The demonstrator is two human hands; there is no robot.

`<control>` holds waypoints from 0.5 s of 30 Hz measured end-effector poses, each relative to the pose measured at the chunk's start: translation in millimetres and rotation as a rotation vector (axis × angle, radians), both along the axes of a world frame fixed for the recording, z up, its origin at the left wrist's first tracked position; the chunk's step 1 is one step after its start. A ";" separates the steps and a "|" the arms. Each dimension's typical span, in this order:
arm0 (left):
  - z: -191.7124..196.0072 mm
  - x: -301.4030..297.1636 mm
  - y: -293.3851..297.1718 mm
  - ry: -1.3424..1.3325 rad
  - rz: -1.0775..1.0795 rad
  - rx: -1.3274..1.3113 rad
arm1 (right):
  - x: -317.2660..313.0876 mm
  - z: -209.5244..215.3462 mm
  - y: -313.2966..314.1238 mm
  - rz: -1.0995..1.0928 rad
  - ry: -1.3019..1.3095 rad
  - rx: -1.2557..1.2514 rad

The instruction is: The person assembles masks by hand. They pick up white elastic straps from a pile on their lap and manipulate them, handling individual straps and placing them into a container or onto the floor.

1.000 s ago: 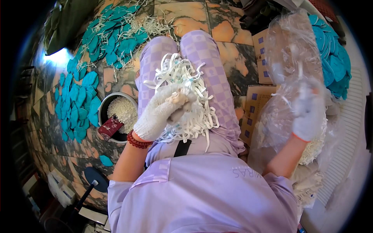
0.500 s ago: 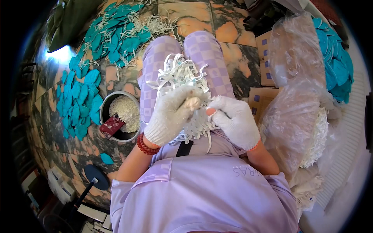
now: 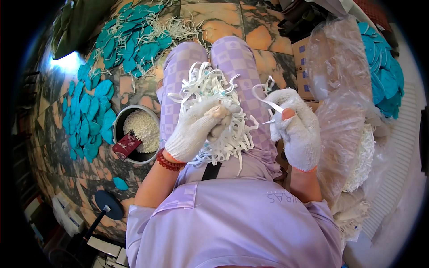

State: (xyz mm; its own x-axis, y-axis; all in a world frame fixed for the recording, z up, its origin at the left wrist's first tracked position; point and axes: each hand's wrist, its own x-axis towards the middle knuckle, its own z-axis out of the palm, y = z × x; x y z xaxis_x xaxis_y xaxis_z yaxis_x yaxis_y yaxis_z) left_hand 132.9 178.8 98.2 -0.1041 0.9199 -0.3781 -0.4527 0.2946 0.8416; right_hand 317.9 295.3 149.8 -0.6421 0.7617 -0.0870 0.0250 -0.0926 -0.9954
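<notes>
While left hand (image 3: 199,129) grips strip bundle (image 3: 214,96) | right hand (image 3: 295,127) pinches one strip (image 3: 267,102)

clear plastic bag (image 3: 339,102) right | brown cardboard boxes (image 3: 303,67) behind it

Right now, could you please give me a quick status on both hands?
Left hand gripping the bundle of white strips on the lap. Right hand pinching one strip clear. Nothing in the way.
</notes>
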 end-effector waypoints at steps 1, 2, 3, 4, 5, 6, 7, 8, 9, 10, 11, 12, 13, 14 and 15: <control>0.8 2.3 3.3 -0.001 0.002 0.003 | 0.1 4.1 -1.1 0.008 0.021 -0.093; 1.8 4.9 6.5 0.133 -0.036 0.083 | 0.4 8.1 -2.6 0.010 0.020 -0.090; 5.3 8.6 9.8 0.199 -0.056 0.123 | 1.0 12.0 -4.3 -0.001 -0.013 -0.137; 8.7 12.4 13.6 0.266 -0.075 0.164 | 1.9 13.9 -5.3 -0.015 -0.046 -0.185; 16.6 16.8 17.9 0.432 -0.188 0.251 | 2.3 14.2 -5.7 -0.018 -0.047 -0.183; 20.7 19.3 20.6 0.599 -0.302 0.337 | 2.6 14.4 -6.1 -0.030 0.003 -0.204; 16.3 21.2 21.0 0.597 -0.304 0.341 | 3.0 14.9 -6.4 -0.043 0.053 -0.225; 7.7 23.9 21.1 0.762 -0.313 0.435 | 4.5 16.1 -4.5 -0.046 0.052 -0.223; 3.2 25.5 21.4 0.927 -0.320 0.530 | 7.5 18.0 0.4 -0.098 0.254 -0.378; 4.1 24.8 18.3 0.906 -0.357 0.482 | 12.3 18.9 6.8 -0.154 0.454 -0.530; 2.5 23.2 14.2 0.899 -0.365 0.489 | 21.3 21.1 18.7 -0.134 0.596 -0.567; -0.4 20.5 9.3 0.870 -0.403 0.480 | 34.7 23.2 34.3 -0.112 0.738 -0.600; -1.9 17.0 4.7 0.844 -0.438 0.469 | 52.9 25.4 51.3 -0.090 0.782 -0.564; 1.2 12.7 0.2 0.828 -0.481 0.419 | 72.3 27.8 66.5 -0.069 0.827 -0.527; 1.3 9.7 -1.6 0.815 -0.497 0.439 | 87.4 39.0 74.3 -0.173 0.772 -0.391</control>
State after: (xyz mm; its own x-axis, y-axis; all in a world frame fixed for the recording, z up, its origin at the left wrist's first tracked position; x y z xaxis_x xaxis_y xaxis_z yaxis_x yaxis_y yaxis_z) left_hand 142.6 177.2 99.6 0.2496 0.9683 0.0134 0.3869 -0.1124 0.9152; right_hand 405.2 369.6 188.8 -0.5076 0.8602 0.0489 -0.6874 -0.3702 -0.6248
